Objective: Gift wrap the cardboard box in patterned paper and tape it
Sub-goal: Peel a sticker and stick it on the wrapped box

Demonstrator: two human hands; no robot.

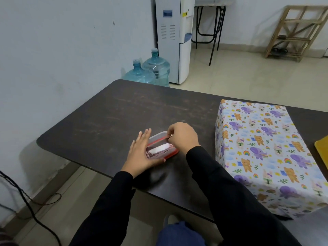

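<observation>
**Progress.** The cardboard box in patterned paper (262,150) appears fully covered: the top, the left side and the near end all show paper, and no bare cardboard is visible. The faces turned away from the camera are out of sight. No strip of tape can be made out on the paper, so whether the seams are sealed cannot be confirmed. No roll of tape is visible on the dark brown worktop (106,118). On this evidence, covering is done and taping is either finished or outstanding.

**Condition of the box.** It lies flat at the right of the frame, well apart from both hands. The paper is white with purple elephants, orange bears, rabbits and rainbows. It sits smooth on top, with slight creasing at the near lower corner.

**Hands.** Both attend to a small clear plastic container with a red-rimmed lid (159,150) at centre frame; its contents are indistinct. The left hand (142,153) braces the container's left side, fingers (146,134) straight. The right hand (182,135) pinches the lid's far edge between curled fingers (169,134).

**Other.** A yellow flat item (322,151) shows at the right edge.
</observation>
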